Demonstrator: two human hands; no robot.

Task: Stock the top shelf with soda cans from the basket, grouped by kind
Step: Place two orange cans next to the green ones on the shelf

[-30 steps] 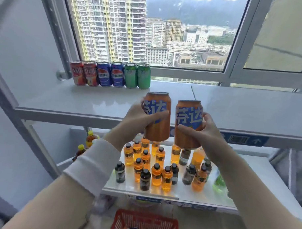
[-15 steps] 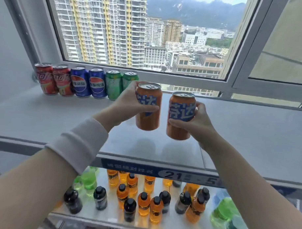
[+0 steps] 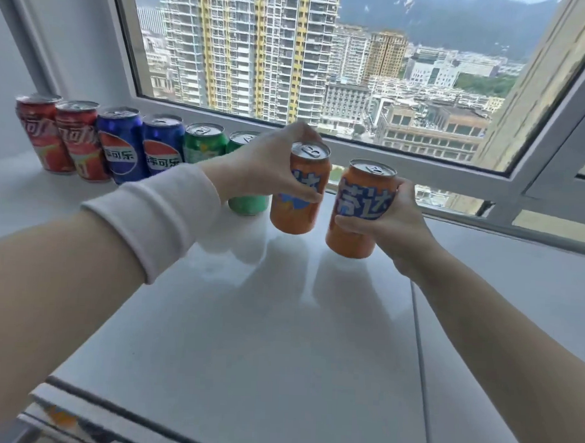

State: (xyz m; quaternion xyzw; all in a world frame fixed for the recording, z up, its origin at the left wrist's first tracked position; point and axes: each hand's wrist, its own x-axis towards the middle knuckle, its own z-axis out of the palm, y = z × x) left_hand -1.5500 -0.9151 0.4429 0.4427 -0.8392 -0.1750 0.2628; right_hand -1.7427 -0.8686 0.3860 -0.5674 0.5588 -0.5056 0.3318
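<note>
My left hand [image 3: 270,167] grips an orange can [image 3: 300,201], held just to the right of the green cans near the back of the top shelf [image 3: 240,335]. My right hand [image 3: 387,224] grips a second orange can [image 3: 359,210] a little to the right and nearer to me. Both orange cans are upright, low over the shelf or touching it. Along the back left stand two red cans [image 3: 60,137], two blue cans [image 3: 141,149] and two green cans [image 3: 204,142] in a row; my left hand partly hides the right green one.
A large window [image 3: 290,55] with a grey frame rises right behind the cans. A wall closes the shelf on the left. The shelf's front edge [image 3: 112,410] runs across the lower left, and a seam crosses the shelf on the right.
Both hands have carried the orange cans up from below shelf level and forward over the shelf, toward the right end of the can row. The view has risen, and the lower shelf and basket dropped out of sight.
</note>
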